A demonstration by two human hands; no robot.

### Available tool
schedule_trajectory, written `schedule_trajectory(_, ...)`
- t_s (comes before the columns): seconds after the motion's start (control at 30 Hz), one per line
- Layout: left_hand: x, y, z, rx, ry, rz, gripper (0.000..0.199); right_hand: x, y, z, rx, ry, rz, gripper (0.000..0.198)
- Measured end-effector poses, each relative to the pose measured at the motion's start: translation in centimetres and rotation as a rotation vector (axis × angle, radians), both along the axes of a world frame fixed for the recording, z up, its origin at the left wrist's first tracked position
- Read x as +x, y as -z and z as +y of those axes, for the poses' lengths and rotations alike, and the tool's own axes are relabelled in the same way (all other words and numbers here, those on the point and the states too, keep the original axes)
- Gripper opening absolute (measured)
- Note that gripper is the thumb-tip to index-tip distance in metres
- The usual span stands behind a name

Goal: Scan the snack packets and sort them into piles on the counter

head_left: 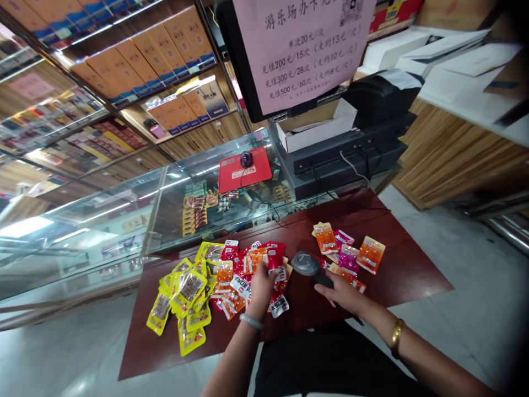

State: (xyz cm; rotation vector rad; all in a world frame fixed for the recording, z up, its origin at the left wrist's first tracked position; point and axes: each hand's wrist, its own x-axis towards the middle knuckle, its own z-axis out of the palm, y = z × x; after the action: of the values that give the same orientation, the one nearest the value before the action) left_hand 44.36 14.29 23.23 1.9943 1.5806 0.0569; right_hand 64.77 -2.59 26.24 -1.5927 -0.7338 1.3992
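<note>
My right hand (341, 292) is wrapped round the dark handle of a barcode scanner (306, 264), whose head points left toward the packets. My left hand (262, 286) is closed on a red snack packet (276, 256) at the right side of a mixed pile. Red, white and orange packets lie under and around that hand, among them an orange snack packet (224, 272). To their left spreads a heap of yellow snack packets (190, 289). Beyond the scanner, on the right, lie several orange and magenta packets, one of them an orange packet (371, 255).
The packets lie on a dark red-brown tabletop (409, 270) against a glass display counter (173, 220). A red mouse pad (244, 172) with a black mouse (246, 159) rests on the glass. Behind stand a monitor with a pink sign (306, 55), an open white box (318, 132) and stocked shelves.
</note>
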Motion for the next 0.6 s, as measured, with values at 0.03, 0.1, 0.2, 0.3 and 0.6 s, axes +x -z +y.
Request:
schedule_trajectory(0.03, -0.7, -0.4, 0.1, 0.111, -0.028, 0.075, 0.039, -0.1, 0.1, -0.4, -0.012, -0.006, 0.007, 0.05)
schedule_trajectory(0.1, -0.8, -1.0, 0.0, 0.291, -0.001, 0.167, 0.051, -0.1, 0.5, -1.3, -0.02, 0.013, 0.015, 0.051)
schedule_trajectory(0.2, 2.4, -0.8, -1.1, 0.291, 0.291, 0.124, 0.053, 0.1, 0.9, -2.8, -0.036, 0.066, 0.007, 0.054)
schedule_trajectory(0.3, 7.5, 0.3, -2.8, 0.186, 0.57, 0.048, 0.055, 0.5, 1.4, -4.6, -0.102, 0.106, 0.02, 0.058)
schedule_trajectory(0.6, 11.5, 2.3, -2.0, -0.034, 0.578, 0.092, 0.034, 1.5, 2.7, -7.9, -0.199, 0.163, 0.047, 0.064)
